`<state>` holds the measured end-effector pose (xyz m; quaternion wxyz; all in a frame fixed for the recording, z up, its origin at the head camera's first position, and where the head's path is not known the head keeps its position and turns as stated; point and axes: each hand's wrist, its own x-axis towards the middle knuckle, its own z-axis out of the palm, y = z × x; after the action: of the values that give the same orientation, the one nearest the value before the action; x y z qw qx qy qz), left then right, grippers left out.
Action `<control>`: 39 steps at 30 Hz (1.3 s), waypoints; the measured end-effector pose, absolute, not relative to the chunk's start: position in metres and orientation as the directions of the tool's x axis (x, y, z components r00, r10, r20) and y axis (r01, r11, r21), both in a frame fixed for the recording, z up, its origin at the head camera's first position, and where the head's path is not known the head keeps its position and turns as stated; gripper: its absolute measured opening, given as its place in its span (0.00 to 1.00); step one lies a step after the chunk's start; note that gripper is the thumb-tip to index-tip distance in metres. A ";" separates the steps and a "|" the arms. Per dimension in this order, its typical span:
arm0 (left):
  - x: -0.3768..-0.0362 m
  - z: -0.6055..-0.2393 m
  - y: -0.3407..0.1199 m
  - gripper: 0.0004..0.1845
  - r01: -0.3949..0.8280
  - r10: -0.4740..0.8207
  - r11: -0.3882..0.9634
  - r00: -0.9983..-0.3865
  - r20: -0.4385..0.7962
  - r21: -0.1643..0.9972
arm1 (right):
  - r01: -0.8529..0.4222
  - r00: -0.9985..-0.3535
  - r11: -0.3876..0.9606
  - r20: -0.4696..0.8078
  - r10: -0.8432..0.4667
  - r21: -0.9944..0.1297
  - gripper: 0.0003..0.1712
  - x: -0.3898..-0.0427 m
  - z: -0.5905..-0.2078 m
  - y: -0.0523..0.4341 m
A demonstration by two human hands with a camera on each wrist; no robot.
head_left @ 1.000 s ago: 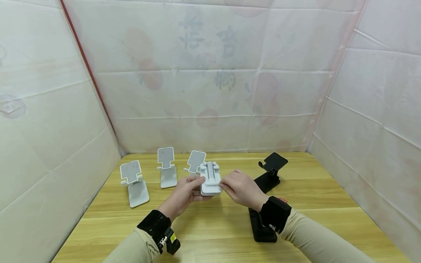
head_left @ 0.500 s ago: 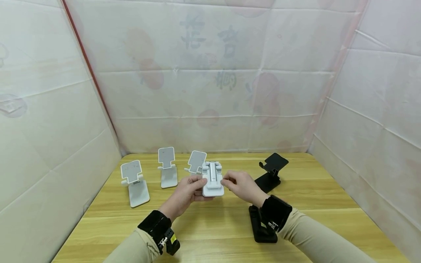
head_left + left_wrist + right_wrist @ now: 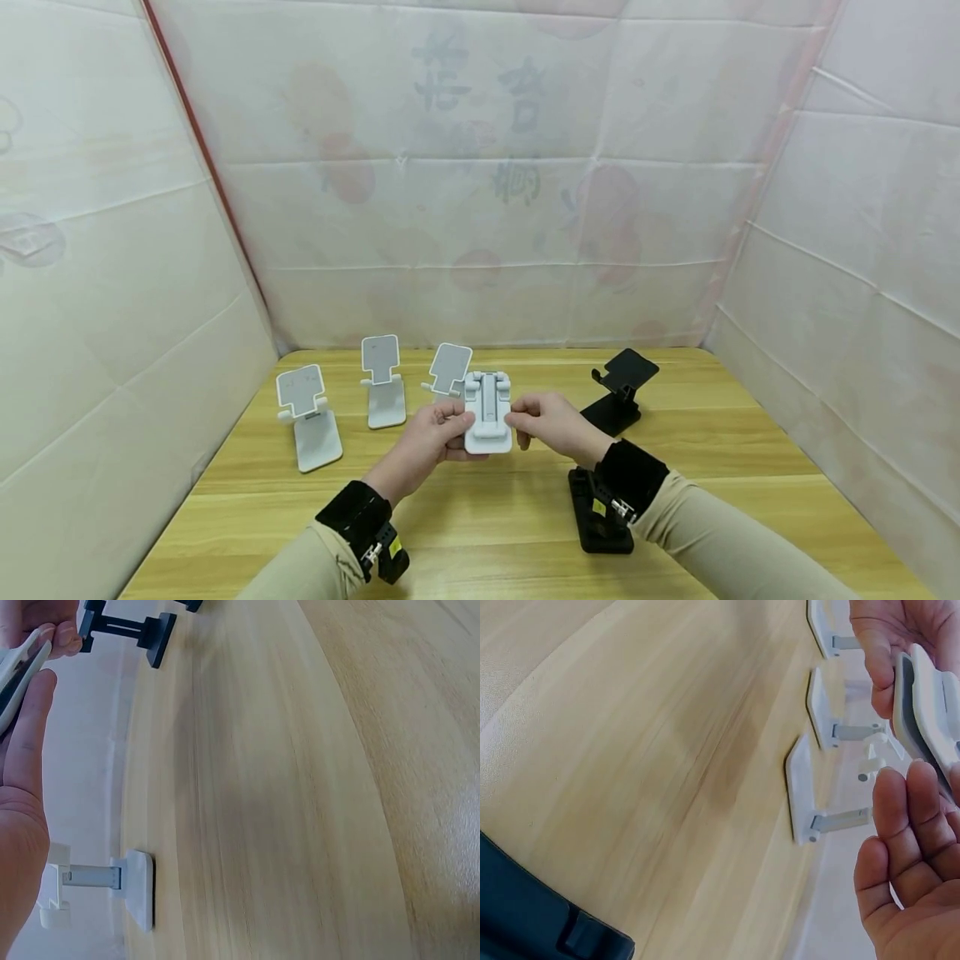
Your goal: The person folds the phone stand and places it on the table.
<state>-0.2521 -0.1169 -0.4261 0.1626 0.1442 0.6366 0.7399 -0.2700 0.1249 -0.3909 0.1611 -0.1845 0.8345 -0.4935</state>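
A white folding phone stand (image 3: 488, 429), folded flat, is held above the middle of the table. My left hand (image 3: 431, 435) grips its left side, thumb on top and fingers underneath. At the opposite edge, the thumb and index finger of my right hand (image 3: 553, 427) pinch the stand. In the right wrist view, a thin gap shows between the layers of the white phone stand (image 3: 922, 705), and the other fingers of my right hand (image 3: 915, 877) are loosely bent. The left wrist view shows only a corner of the stand.
Three unfolded white phone stands (image 3: 317, 440) (image 3: 386, 407) (image 3: 450, 367) stand at the back left, one partly behind the held stand. An unfolded black phone stand (image 3: 628, 372) stands at the back right. A folded black stand (image 3: 603, 533) lies below my right wrist on the wooden table (image 3: 465, 542).
The white stand has shifted slightly right and toward me, and its upper face has tilted more toward the head camera. Both hands keep hold of its edges.
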 end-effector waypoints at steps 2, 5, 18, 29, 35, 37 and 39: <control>-0.252 -0.427 -0.116 0.20 -0.055 0.418 -0.127 -0.909 0.003 0.990 | -0.141 -0.880 0.440 -0.091 -0.466 -0.887 0.13 -0.269 -0.391 0.125; -0.252 -0.428 -0.114 0.19 -0.057 0.403 -0.112 -0.915 -0.007 0.992 | -0.135 -0.880 0.443 -0.098 -0.464 -0.886 0.12 -0.268 -0.391 0.125; -0.249 -0.428 -0.106 0.16 0.037 0.288 0.076 -0.957 0.014 0.996 | -0.128 -0.884 0.482 -0.120 -0.451 -0.867 0.09 -0.267 -0.394 0.126; -0.248 -0.428 -0.100 0.13 0.069 0.227 0.145 -0.973 0.035 0.987 | -0.153 -0.877 0.500 -0.116 -0.466 -0.853 0.09 -0.266 -0.396 0.130; -0.249 -0.426 -0.100 0.11 0.029 0.259 0.147 -0.966 -0.010 0.989 | -0.157 -0.870 0.513 -0.129 -0.477 -0.844 0.10 -0.265 -0.397 0.134; -0.249 -0.426 -0.101 0.11 0.015 0.267 0.146 -0.963 -0.025 0.989 | -0.156 -0.865 0.522 -0.139 -0.482 -0.838 0.11 -0.265 -0.398 0.135; -0.248 -0.426 -0.101 0.11 0.003 0.276 0.140 -0.961 -0.037 0.990 | -0.154 -0.861 0.527 -0.148 -0.487 -0.836 0.12 -0.265 -0.398 0.136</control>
<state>-0.2482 -0.1010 -0.4262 0.1053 0.0931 0.7478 0.6489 -0.2652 0.1357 -0.3983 0.1857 -0.1878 0.8537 -0.4488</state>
